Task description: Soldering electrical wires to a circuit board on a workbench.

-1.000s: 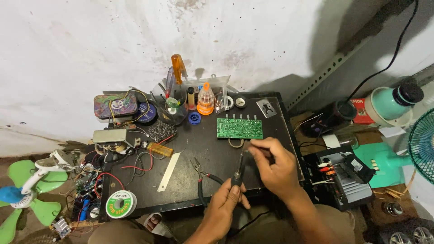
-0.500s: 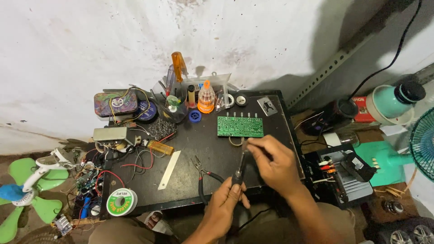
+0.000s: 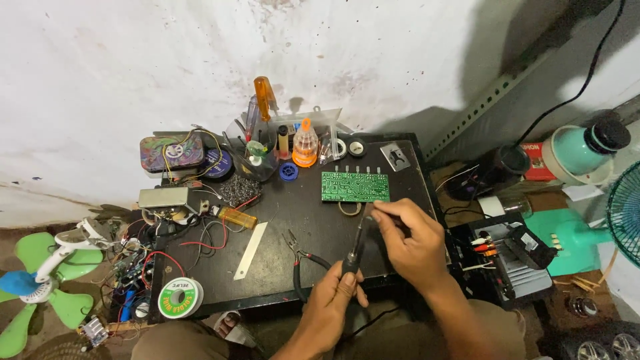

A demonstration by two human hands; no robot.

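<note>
My left hand [image 3: 338, 300] grips the dark handle of a soldering iron [image 3: 354, 247] near the front edge of the black table [image 3: 320, 227]; the iron points up toward a green circuit board [image 3: 355, 187]. My right hand [image 3: 412, 238] has its fingers pinched together at the iron's tip, just below the board; whether it holds anything there is too small to tell. A small ring of tape [image 3: 348, 209] lies under the board's lower edge. Red-handled pliers [image 3: 301, 257] lie just left of my left hand.
A solder spool [image 3: 179, 297] sits at the front left, a pale flat strip [image 3: 251, 250] mid-table. Tangled wires, a lighter [image 3: 237, 217], a metal box [image 3: 163, 197], screwdrivers [image 3: 266, 99] and an orange bottle [image 3: 305, 145] crowd the back left. A small fan [image 3: 40, 280] lies left; a device [image 3: 510, 257] right.
Both hands stay on the soldering iron in nearly the same place; the right fingers have shifted slightly at the tip. The board has not moved.
</note>
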